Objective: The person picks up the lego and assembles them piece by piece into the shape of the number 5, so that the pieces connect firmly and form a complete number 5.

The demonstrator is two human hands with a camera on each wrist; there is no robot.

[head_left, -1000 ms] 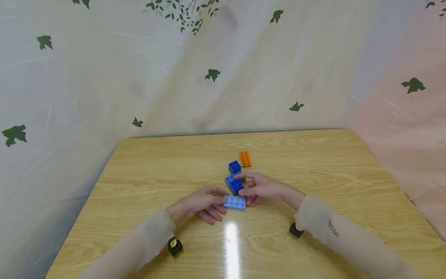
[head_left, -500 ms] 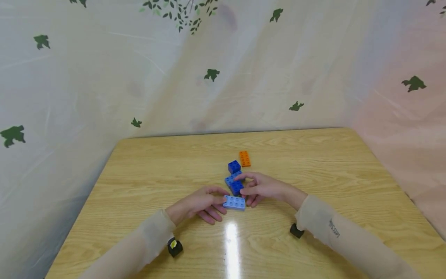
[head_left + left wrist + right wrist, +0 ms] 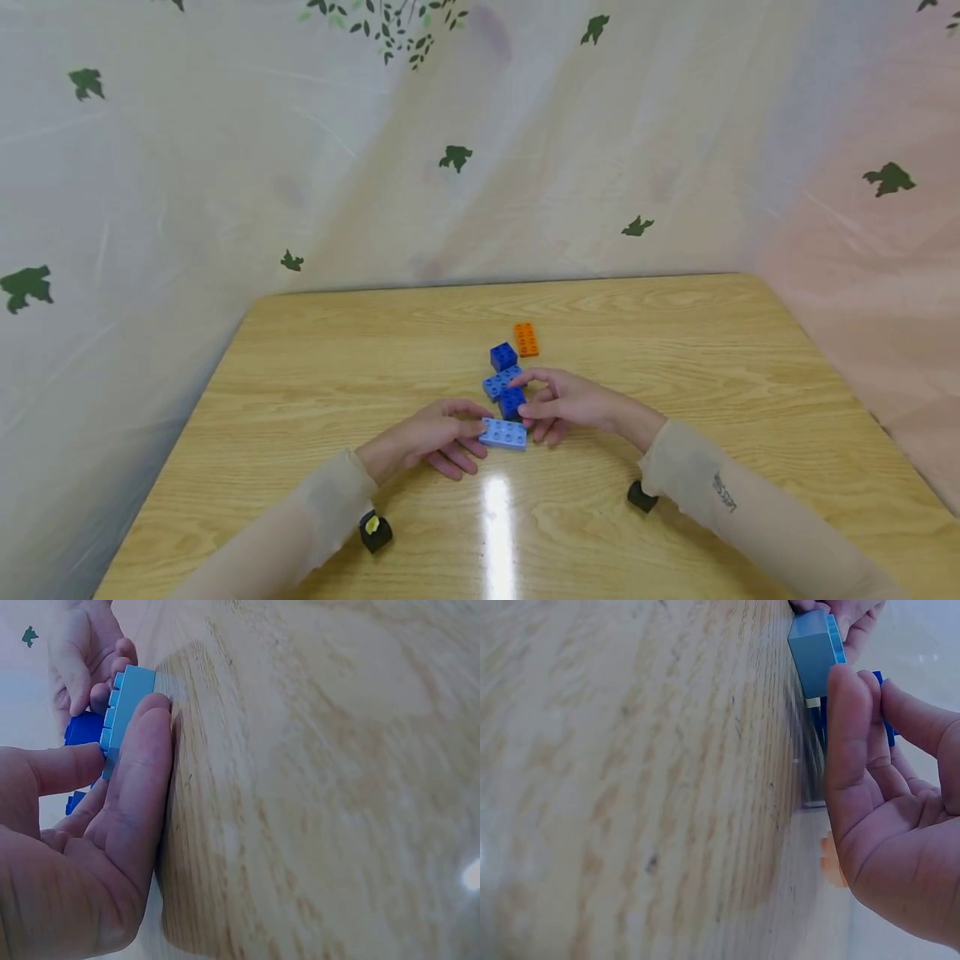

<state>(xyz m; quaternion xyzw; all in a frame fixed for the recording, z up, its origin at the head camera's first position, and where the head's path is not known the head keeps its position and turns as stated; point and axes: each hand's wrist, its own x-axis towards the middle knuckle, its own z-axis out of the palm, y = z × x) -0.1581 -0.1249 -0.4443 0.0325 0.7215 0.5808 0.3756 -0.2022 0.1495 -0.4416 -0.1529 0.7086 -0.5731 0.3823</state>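
In the head view my left hand (image 3: 438, 437) pinches the left end of a light blue toy building brick (image 3: 504, 434) between thumb and fingers, low over the table. Opposite it, my right hand (image 3: 566, 404) pinches a small dark blue brick (image 3: 512, 403) just behind the light blue one. The left wrist view shows the thumb on the studs of the light blue brick (image 3: 127, 709). In the right wrist view the fingers largely hide the dark blue brick (image 3: 889, 735). A medium blue brick (image 3: 498, 382) lies right behind it, partly covered by the right index finger.
Another dark blue brick (image 3: 503, 357) stands farther back, beside a flat orange brick (image 3: 527, 339). All lie on a wooden table (image 3: 360, 333). A patterned cloth (image 3: 525, 108) hangs behind the table. Black wrist devices (image 3: 375, 532) sit under the sleeves.
The dark blue brick at my right hand has turned slightly and shifted a little to the right. My left hand and the light blue brick stay nearly in place.
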